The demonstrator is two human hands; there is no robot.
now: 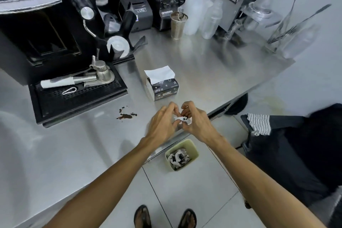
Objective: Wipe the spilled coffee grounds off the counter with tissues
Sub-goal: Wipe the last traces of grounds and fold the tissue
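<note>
Hands at counter (203, 65) edge: L hand (162, 122) & R hand (197, 123) both pinch a soiled, crumpled tissue (182, 119). Spilt grounds (126, 115) lie to the left, well apart.

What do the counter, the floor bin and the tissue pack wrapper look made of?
Counter: likely brushed stainless steel, grey with streaky reflections. Bin: probably plastic, pale matte green, rounded corners. Tissue pack wrapper: seemingly thin printed plastic film, dark, slightly glossy.
</note>
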